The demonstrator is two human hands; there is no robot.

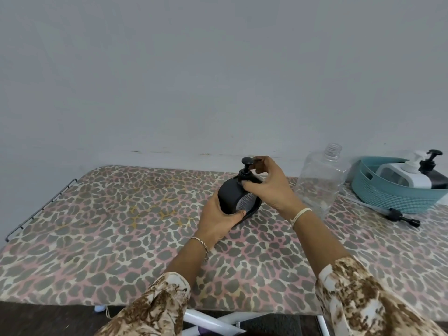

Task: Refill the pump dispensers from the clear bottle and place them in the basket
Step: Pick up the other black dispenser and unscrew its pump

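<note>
Black dispenser [234,197]: held just above the table [101,229] at scene centre, tilted, base toward the near right, pump head toward the far wall; seemingly clear of the leopard-print cover, though contact at the near edge cannot be ruled out.
Left hand [215,224]: cupped under and around the near left side of the body, thumb laid across the base beside a pale label; fingers wrapped firmly on the bottle, presumably to keep it from turning.
Right hand [266,187]: arched over the top from the right, fingers [258,166] pinched around the pump collar and stem just below the black head [247,161]; grip suited to screwing the pump on or off, direction impossible to judge.
Forearms: both reaching forward from the near edge, wrists bent inward toward each other; patterned sleeves pushed back, a bracelet on the left wrist, a pale band on the right.
Clear bottle [320,180]: upright, uncapped, just right of the right hand; apparently nearly empty, within easy reach for pouring.
Basket [392,200]: teal, at the far right of the table, beyond the clear bottle; already carrying a white dispenser [409,175] and a second black dispenser [434,175], both leaning.
Loose pump [402,217]: lying on the table just in front of the basket, tube pointing left.
Stage, as judged: closing or opening the black dispenser in hand; transfer to the basket not yet made.
</note>
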